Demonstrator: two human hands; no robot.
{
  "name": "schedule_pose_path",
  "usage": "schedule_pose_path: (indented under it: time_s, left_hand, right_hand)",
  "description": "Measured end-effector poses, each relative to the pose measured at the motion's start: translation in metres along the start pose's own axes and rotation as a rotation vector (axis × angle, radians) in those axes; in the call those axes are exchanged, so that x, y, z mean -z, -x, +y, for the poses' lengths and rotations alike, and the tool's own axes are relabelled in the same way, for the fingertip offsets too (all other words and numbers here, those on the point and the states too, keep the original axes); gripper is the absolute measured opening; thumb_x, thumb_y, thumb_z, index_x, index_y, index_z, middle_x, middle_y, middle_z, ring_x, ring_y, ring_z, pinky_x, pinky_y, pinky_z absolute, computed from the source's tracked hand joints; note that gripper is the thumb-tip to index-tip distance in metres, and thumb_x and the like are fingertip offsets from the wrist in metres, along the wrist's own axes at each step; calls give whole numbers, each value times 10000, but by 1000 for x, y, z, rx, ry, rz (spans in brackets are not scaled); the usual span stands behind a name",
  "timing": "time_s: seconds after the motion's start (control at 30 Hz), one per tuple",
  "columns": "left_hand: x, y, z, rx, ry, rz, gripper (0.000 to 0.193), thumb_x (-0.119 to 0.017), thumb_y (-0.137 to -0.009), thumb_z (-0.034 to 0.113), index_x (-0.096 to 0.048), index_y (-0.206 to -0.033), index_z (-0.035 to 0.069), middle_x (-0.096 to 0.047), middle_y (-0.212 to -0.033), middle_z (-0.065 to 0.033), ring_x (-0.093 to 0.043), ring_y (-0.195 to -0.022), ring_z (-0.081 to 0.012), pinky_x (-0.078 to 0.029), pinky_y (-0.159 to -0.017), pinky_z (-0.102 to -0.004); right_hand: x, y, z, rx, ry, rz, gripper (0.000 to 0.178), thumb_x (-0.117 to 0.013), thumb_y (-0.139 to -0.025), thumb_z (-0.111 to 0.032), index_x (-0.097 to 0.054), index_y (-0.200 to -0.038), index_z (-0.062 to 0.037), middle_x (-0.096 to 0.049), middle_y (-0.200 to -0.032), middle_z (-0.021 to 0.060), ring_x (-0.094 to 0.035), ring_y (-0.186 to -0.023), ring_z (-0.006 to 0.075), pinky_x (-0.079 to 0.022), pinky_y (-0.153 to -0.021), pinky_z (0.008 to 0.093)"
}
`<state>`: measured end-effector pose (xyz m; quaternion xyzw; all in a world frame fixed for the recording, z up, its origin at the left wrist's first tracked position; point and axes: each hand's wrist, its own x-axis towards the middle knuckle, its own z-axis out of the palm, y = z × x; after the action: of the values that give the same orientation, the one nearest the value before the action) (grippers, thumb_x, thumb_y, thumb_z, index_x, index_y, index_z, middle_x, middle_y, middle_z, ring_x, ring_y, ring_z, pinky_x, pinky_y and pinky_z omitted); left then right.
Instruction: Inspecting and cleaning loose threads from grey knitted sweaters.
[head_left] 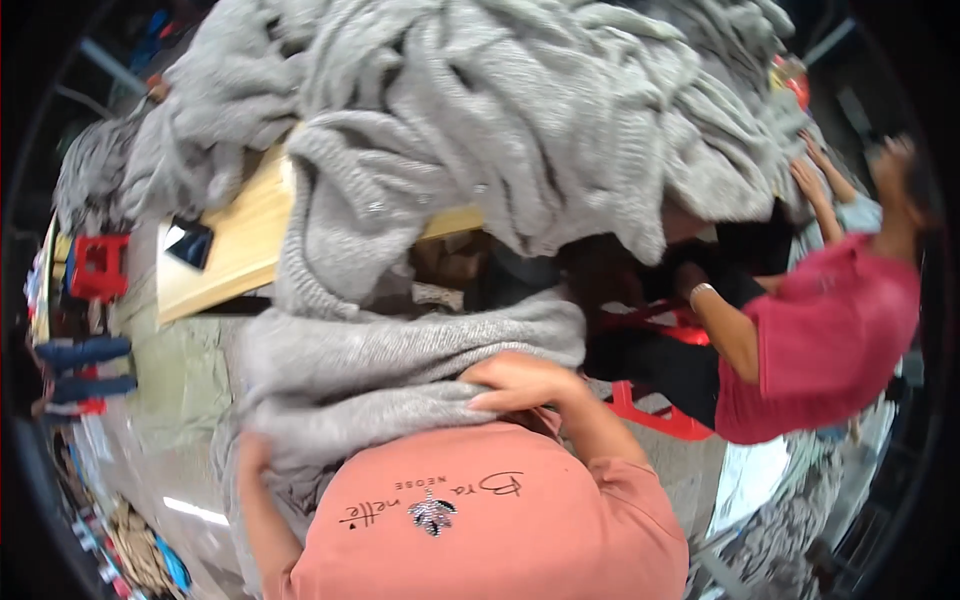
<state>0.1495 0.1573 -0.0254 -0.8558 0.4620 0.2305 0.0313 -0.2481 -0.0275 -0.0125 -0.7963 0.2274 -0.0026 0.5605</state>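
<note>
Grey knitwear (385,345) lies under right hand (527,382), fingers parted; left hand (255,455) blurred, can't tell

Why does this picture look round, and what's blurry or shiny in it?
Head view: round with black corners from its fisheye lens; same view: left hand smeared, right hand clearer; same view: white glare streak on the floor, lower left.

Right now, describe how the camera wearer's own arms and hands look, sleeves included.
The right hand and the blurred left hand are ungloved. Both forearms are bare, with no watch or cable visible. The salmon-pink shirt has short sleeves; the right one looks plain.
</note>
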Motion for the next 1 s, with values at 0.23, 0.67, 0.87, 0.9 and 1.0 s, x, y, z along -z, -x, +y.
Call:
schedule_pose_path:
  time_s: [0.23,0.67,0.87,0.9,1.0]
  left_hand:
    - [-46,-35,40,-160,314,82,259,-563,-727,163,-575,-906,-24,-602,-893,-199,-587,-796,-326,-457,-717,-394]
    - [33,-102,171,-452,662,355,284,-554,-643,62,-569,-903,-52,-590,-705,-191,-593,-688,-281,-458,-684,-346]
    - [132,-55,74,-369,942,674,335,-531,-674,76,-541,-995,-17,-567,-892,-135,-548,-798,-226,-456,-709,-353]
    - [139,-43,63,-344,934,684,341,-528,-680,85,-534,-1006,-15,-559,-907,-135,-543,-811,-229,-455,-714,-356]
    - [144,-14,42,-264,921,673,358,-519,-700,109,-510,-1039,-7,-534,-955,-136,-528,-851,-237,-453,-730,-363]
  right_hand:
    - [33,-53,27,-151,227,817,254,-620,-718,-121,-554,-915,25,-570,-811,142,-569,-735,273,-458,-645,320]
    - [81,-102,17,34,823,1016,672,-672,-651,-63,-356,-1242,-17,-388,-1209,198,-397,-1094,353,-343,-912,397]
    - [147,-107,50,-120,304,1181,512,-529,-803,-256,-402,-1216,18,-424,-1216,257,-392,-1139,392,-308,-958,385]
    - [160,-107,54,-175,205,1138,532,-540,-799,-281,-401,-1220,12,-423,-1221,256,-384,-1154,370,-301,-965,375]
    - [192,-105,57,-107,-154,1094,583,-607,-754,-368,-464,-1146,39,-515,-1124,234,-486,-1055,347,-367,-900,356]
